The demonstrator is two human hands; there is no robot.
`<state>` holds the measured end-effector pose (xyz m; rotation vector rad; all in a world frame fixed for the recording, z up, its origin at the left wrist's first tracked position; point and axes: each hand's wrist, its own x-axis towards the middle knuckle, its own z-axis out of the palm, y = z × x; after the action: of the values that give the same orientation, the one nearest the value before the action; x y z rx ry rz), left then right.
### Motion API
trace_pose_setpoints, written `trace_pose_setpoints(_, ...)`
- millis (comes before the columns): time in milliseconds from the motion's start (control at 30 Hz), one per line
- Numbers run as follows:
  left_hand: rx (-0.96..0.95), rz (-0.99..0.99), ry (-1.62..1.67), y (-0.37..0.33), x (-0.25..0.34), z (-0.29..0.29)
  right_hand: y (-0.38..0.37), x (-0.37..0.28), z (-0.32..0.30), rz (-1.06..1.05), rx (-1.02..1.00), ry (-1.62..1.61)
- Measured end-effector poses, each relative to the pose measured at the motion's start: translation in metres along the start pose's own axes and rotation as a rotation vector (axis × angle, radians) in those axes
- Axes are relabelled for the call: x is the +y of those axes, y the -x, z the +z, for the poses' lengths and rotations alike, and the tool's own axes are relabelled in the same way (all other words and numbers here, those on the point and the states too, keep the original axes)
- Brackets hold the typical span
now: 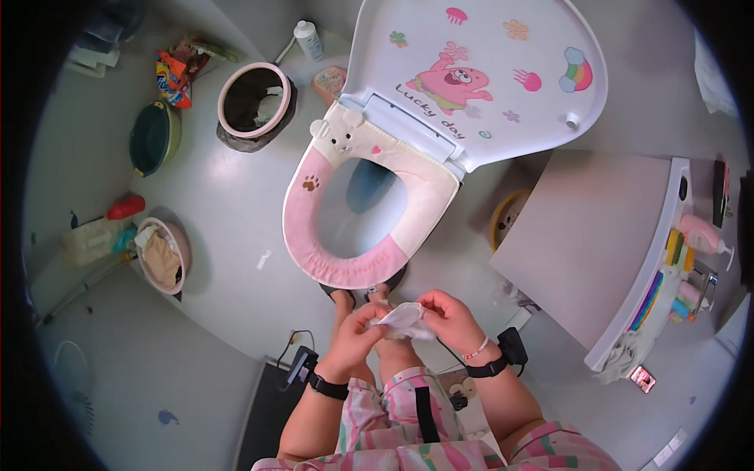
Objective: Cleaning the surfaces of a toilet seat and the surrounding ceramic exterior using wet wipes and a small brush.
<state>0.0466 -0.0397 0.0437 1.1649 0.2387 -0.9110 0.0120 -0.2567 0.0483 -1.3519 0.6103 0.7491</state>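
Between my two hands, above my legs, is a thin, soft white piece point(405, 315); whether it is cloth, tissue or film I cannot tell. My left hand point(357, 336) pinches its left edge. The fingers of my right hand point(451, 318) are closed on its upper right corner. Just ahead stands a toilet with its lid point(503, 74) raised, decorated with cartoon stickers. A plush pink and cream seat cover point(300, 220) with a small animal face lies around the seat opening.
At the left are a lined bin point(225, 133), a green basin point(174, 141) and a pink basin point(185, 255) holding cloths. A white bottle point(309, 41) stands behind the bin. On the right, a washstand point(581, 235) carries a pump bottle point(701, 234), sponges and a phone point(642, 379).
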Motion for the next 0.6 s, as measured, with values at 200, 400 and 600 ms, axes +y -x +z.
trace_pose_setpoints(200, -0.031, -0.154, 0.076, 0.0, 0.006, 0.003, 0.0, -0.006, -0.006, -0.009, 0.011, -0.407)
trace_pose_setpoints(400, 0.134, -0.108, 0.057, 0.021, 0.015, 0.011, 0.003, -0.029, 0.01, -0.026, 0.088, -0.362)
trace_pose_setpoints(600, -0.071, -0.15, 0.19, 0.053, 0.054, 0.008, 0.017, -0.046, 0.033, -0.049, 0.121, -0.272)
